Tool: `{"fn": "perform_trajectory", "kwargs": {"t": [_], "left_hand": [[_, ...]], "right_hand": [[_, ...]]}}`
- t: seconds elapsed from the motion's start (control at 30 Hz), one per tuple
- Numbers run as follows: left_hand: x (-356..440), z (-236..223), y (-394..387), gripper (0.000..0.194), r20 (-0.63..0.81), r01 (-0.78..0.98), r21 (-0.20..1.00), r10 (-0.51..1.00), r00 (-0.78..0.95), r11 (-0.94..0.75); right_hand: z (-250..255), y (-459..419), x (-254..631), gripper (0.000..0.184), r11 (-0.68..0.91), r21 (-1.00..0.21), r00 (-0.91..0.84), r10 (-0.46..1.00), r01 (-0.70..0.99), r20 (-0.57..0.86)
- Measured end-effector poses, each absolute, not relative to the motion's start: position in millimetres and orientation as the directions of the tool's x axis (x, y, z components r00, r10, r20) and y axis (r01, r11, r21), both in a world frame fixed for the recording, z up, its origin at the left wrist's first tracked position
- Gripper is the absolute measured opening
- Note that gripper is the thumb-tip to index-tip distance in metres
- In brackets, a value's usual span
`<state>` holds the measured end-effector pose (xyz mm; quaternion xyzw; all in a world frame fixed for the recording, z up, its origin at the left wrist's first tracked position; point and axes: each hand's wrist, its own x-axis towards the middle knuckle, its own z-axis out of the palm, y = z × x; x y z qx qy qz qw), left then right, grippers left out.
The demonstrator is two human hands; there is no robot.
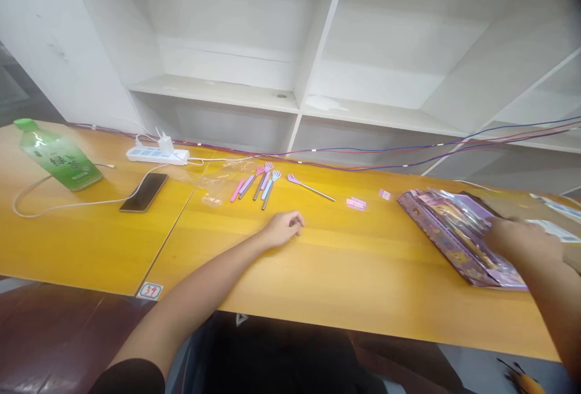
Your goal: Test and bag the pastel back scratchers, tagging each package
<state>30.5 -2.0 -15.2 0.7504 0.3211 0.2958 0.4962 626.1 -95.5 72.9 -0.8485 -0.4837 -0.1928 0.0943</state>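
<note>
My left hand (284, 229) rests on the yellow tabletop with its fingers curled in and nothing visible in them. Just beyond it lie several small telescopic back scratchers with metal rods and claw-shaped heads, among them a pink one (236, 190), a light blue one (267, 191) and a lone purple one (311, 187) to the right. Over at the right, my right hand (512, 239) is blurred and reaches into a purple patterned open box (436, 236). Clear plastic-wrapped items (458, 218) fill that box. The fingers of this hand are hidden among the wrappers.
Small pink labels (356, 203) lie between the scratchers and the box. Clear plastic wrappers (212, 199) sit left of the scratchers. Farther left are a phone (144, 193), a power strip (157, 155) and a green bottle (61, 157). Cables (354, 151) run along the back beneath white shelves (218, 88).
</note>
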Motion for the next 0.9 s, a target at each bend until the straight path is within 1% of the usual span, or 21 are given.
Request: {"fn": "perform_trajectory", "kwargs": {"t": [0.03,0.07,0.1,0.17,0.2,0.23,0.27,0.33,0.37,0.4,0.5,0.57,0.6,0.67,0.7,0.73,0.8,0.9], "left_hand": [[30.2,-14.6,-2.6,0.017,0.122,0.199,0.931,0.774,0.621,-0.306],[29.9,-14.1,-3.1,0.017,0.119,0.210,0.927,0.772,0.624,-0.312],[29.5,-13.5,-3.6,0.018,0.115,0.223,0.921,0.769,0.629,-0.320],[28.1,-12.3,-4.1,0.020,0.106,0.253,0.907,0.762,0.639,-0.338],[27.3,-11.6,-4.2,0.020,0.103,0.265,0.900,0.761,0.641,-0.345],[26.4,-11.0,-4.2,0.021,0.100,0.274,0.896,0.760,0.642,-0.350],[25.5,-10.4,-4.2,0.021,0.099,0.280,0.892,0.758,0.644,-0.354],[24.3,-9.7,-4.7,0.021,0.107,0.282,0.885,0.753,0.649,-0.369],[24.1,-9.5,-5.3,0.021,0.115,0.281,0.881,0.749,0.652,-0.380],[24.3,-9.1,-6.0,0.021,0.124,0.281,0.875,0.744,0.656,-0.394],[25.7,-5.8,-6.4,0.020,0.156,0.307,0.843,0.746,0.648,-0.442],[24.3,-0.4,-1.5,0.019,0.251,0.341,0.773,0.752,0.610,-0.535],[21.7,3.0,3.5,0.020,0.331,0.369,0.709,0.745,0.579,-0.601],[11.7,10.1,18.5,0.024,0.508,0.462,0.529,0.702,0.500,-0.712],[4.6,12.8,27.7,0.028,0.565,0.534,0.448,0.690,0.453,-0.717],[-3.4,14.5,37.1,0.031,0.595,0.611,0.390,0.695,0.403,-0.689],[-18.9,14.1,54.2,0.038,0.574,0.741,0.333,0.749,0.331,-0.583],[-31.1,5.8,68.7,0.046,0.432,0.812,0.312,0.835,0.341,-0.493]], "right_hand": [[80.6,-84.8,607.2,0.032,-0.531,0.058,0.475,0.797,0.845,0.373],[86.4,-72.5,583.7,0.034,-0.489,0.076,0.440,0.834,0.869,0.333],[89.8,-59.1,555.9,0.036,-0.403,0.065,0.367,0.879,0.913,0.304],[87.5,-30.9,490.1,0.034,-0.234,-0.039,0.236,0.945,0.972,0.226],[81.4,-17.3,454.0,0.036,-0.158,-0.114,0.180,0.957,0.981,0.226],[71.8,-4.5,417.4,0.039,-0.070,-0.169,0.115,0.954,0.983,0.276],[59.4,7.0,381.4,0.043,-0.008,-0.182,0.065,0.949,0.983,0.307],[29.2,24.2,316.9,0.049,0.075,-0.182,-0.006,0.936,0.980,0.353],[13.9,29.6,290.9,0.051,0.100,-0.162,-0.027,0.916,0.982,0.401],[0.2,33.0,270.2,0.050,0.119,-0.135,-0.053,0.910,0.984,0.412],[-23.9,34.4,241.7,0.043,0.224,-0.096,-0.173,0.911,0.970,0.374],[-26.0,31.4,244.3,0.043,0.296,-0.093,-0.245,0.901,0.951,0.359],[-24.5,29.2,248.7,0.044,0.318,-0.090,-0.268,0.896,0.944,0.355],[-19.2,24.2,257.9,0.043,0.323,-0.087,-0.275,0.897,0.943,0.345],[-16.1,21.5,261.3,0.042,0.310,-0.092,-0.264,0.905,0.946,0.334],[-12.9,18.9,263.4,0.040,0.287,-0.106,-0.241,0.918,0.952,0.315],[-6.0,14.3,263.5,0.034,0.200,-0.154,-0.159,0.957,0.968,0.241],[4.0,9.8,257.3,0.030,0.070,-0.207,-0.052,0.994,0.976,0.091]]}}
